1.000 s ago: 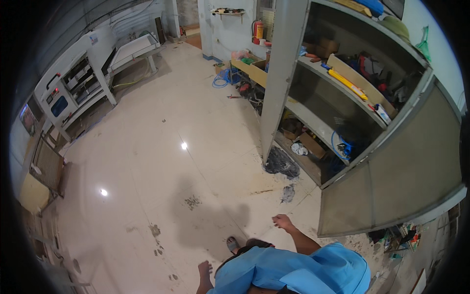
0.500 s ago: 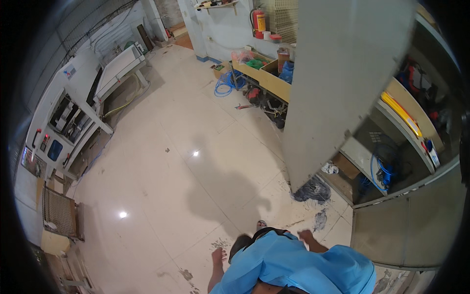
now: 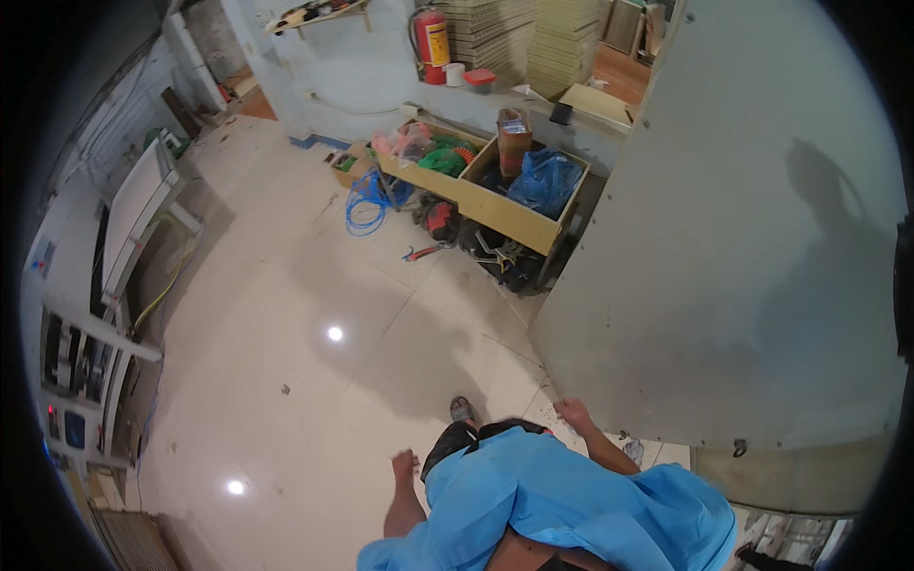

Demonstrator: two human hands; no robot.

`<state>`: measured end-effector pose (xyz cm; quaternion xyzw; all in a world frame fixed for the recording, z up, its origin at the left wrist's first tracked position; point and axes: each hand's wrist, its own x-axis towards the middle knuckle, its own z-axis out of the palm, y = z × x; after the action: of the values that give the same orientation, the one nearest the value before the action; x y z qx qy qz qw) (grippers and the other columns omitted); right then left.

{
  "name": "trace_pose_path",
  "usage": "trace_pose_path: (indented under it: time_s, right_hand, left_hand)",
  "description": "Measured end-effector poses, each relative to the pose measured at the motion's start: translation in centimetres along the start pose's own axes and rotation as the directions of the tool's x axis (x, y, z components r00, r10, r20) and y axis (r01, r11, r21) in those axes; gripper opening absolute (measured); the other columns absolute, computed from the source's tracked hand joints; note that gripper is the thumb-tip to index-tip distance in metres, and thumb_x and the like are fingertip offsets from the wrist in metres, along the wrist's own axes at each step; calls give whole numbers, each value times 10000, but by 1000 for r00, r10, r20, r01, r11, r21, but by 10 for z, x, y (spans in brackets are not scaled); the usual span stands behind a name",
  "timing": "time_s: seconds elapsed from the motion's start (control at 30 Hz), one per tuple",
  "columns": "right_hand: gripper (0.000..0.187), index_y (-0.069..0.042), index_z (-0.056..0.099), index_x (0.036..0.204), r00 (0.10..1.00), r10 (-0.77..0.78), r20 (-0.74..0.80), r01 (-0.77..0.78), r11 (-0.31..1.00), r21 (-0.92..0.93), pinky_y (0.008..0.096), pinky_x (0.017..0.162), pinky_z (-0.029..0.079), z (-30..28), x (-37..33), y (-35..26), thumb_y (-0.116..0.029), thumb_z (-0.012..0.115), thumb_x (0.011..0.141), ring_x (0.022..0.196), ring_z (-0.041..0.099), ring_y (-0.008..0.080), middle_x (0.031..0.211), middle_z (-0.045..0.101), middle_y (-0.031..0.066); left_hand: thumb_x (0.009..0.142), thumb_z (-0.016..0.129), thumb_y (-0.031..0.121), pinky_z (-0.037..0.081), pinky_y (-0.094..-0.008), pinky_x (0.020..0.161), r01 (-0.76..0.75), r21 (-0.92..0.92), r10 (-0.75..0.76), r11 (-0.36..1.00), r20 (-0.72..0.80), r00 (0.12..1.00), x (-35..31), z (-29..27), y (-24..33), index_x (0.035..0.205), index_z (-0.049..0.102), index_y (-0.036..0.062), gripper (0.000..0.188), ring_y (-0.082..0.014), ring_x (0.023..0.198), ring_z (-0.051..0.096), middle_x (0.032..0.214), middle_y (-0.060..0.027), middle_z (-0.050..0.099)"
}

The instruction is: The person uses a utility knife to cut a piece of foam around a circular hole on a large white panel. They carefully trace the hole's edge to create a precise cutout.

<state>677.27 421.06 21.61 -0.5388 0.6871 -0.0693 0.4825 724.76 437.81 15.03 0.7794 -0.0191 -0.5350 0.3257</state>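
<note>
My left hand [image 3: 405,464] hangs over the tiled floor, its fingers loosely bent and nothing in it. On the other side, my right hand [image 3: 573,415] is stretched forward, fingers slightly bent and holding nothing I can see. It is nearest to the lower edge of a large grey metal door [image 3: 666,324]; whether it touches the door, I cannot tell. A small ring [image 3: 740,447] hangs at the door's bottom edge. My light blue shirt [image 3: 562,495] covers much of the lower view, and one sandalled foot [image 3: 462,409] shows ahead.
Ahead stand wooden trays [image 3: 505,205] with a blue plastic bag [image 3: 547,183] and green material. Beside them lies a coiled blue hose [image 3: 367,211], with tools below. A red fire extinguisher [image 3: 431,46] stands behind. White machinery [image 3: 143,214] lines the left.
My view has shifted forward and right. The grey door now spreads across the right, hiding the cabinet's shelves that showed before. Both hands have moved up in the picture.
</note>
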Motion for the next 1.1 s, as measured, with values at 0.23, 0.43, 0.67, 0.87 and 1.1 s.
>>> trace_pose_path:
  time_s: [0.23, 0.43, 0.67, 0.87, 1.1]
  right_hand:
    - [422, -96, 751, 974, 999, -12, 50, 36, 855, -518, 527, 805, 574, 30, 19, 51, -424, 488, 1013, 953, 714, 382, 1008, 753, 168]
    - [427, -48, 749, 1062, 1000, 12, 22, 4, 790, -613, 465, 740, 572, -4, 120, -51, -434, 602, 955, 850, 743, 329, 972, 750, 200]
    - [443, -21, 705, 1128, 903, 337, -265, -103, 772, 627, 351, 771, 516, -52, 131, -179, -402, 630, 915, 839, 663, 206, 953, 736, 137]
    - [410, -16, 652, 1222, 675, 709, -204, -504, 645, 574, 418, 925, 537, -55, 122, -218, -318, 495, 994, 1045, 689, 345, 1161, 706, 195]
    - [410, -8, 647, 1232, 481, 875, -61, -434, 298, 850, 414, 923, 544, -67, 169, -276, -314, 510, 997, 1048, 691, 342, 1173, 702, 195]
  left_hand:
    - [913, 570, 331, 545, -441, 746, -506, 655, 513, 562, 203, 834, 108, 109, 336, 1075, 724, 21, 382, -285, 847, 712, 908, -138, 751]
    - [957, 576, 284, 524, -490, 894, -861, 430, 743, 271, 475, 471, 88, 298, 518, 1195, 687, 50, 352, -428, 1056, 669, 1115, -230, 711]
    - [904, 661, 206, 524, -484, 884, -984, 120, 854, -133, 517, -52, 10, 584, 691, 1199, 633, 46, 337, -408, 1041, 642, 1130, -202, 656]
    - [804, 781, 315, 484, -512, 919, -907, 382, 867, -177, 497, 40, 30, 800, 810, 1267, 549, 21, 596, -437, 1123, 592, 1167, -235, 610]
    - [755, 832, 448, 387, -539, 1026, -802, 562, 904, -203, 422, 67, 109, 953, 870, 1416, 474, 17, 866, -418, 1219, 522, 1336, -293, 542]
